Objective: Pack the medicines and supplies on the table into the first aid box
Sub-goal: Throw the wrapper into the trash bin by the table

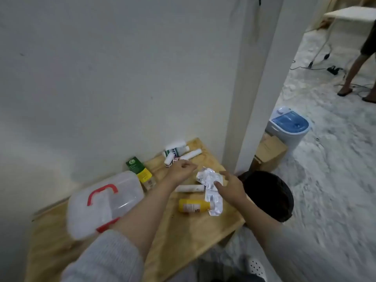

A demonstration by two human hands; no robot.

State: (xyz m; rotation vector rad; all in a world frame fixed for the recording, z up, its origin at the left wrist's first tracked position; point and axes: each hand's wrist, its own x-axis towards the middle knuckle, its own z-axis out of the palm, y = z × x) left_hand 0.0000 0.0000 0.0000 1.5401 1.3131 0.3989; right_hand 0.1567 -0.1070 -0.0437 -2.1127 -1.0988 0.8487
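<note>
Flat yellow bottle (193, 205), long axis sideways, cap rightward.

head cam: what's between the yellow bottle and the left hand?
In the head view, a white tube lies on the table between the yellow bottle and the left hand; silver blister packs sit just to its right.

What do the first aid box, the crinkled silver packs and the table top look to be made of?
First aid box: translucent frosted plastic with a glossy red handle. Silver packs: likely foil blister sheets, shiny and creased, though blurred. Table: pale plywood by its visible grain, apparently unpainted.
</note>
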